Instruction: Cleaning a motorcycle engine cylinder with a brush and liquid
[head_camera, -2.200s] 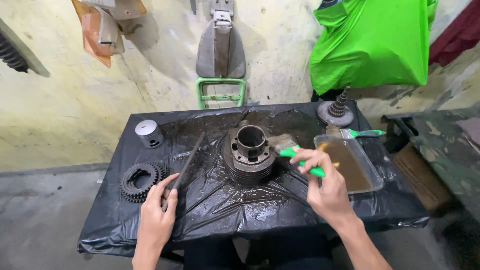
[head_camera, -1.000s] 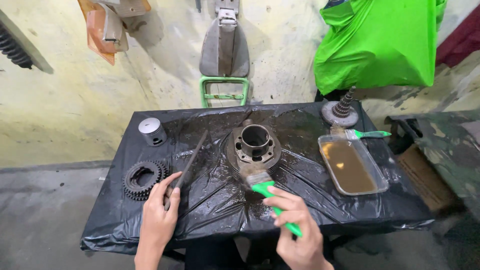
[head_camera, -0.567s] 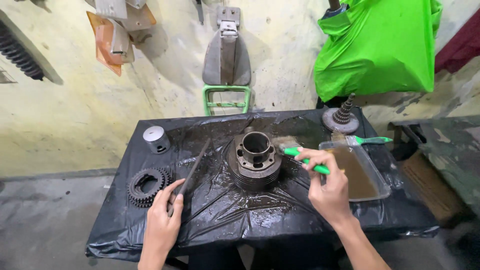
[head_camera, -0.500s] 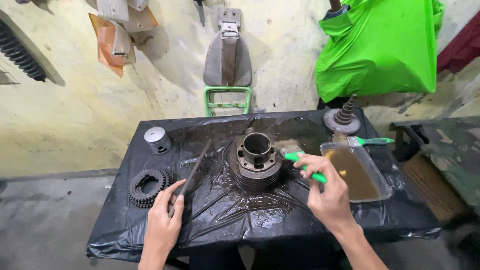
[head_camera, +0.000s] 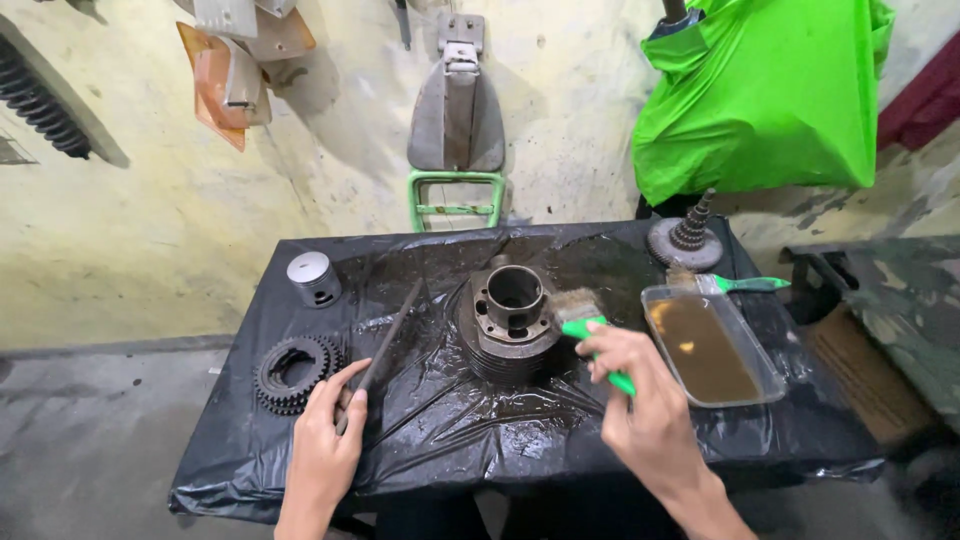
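Gripping a green brush, the right hand held its bristles against the cylinder; the left hand clasped a flat bar.

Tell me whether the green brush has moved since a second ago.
Yes. The brush in the right hand went from the table's near edge, in front of the cylinder, up to its right side.

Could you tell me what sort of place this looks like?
Probably a small engine repair workshop: a finned engine cylinder and toothed gears lie on a black plastic-covered table, beside a tray of brown liquid.
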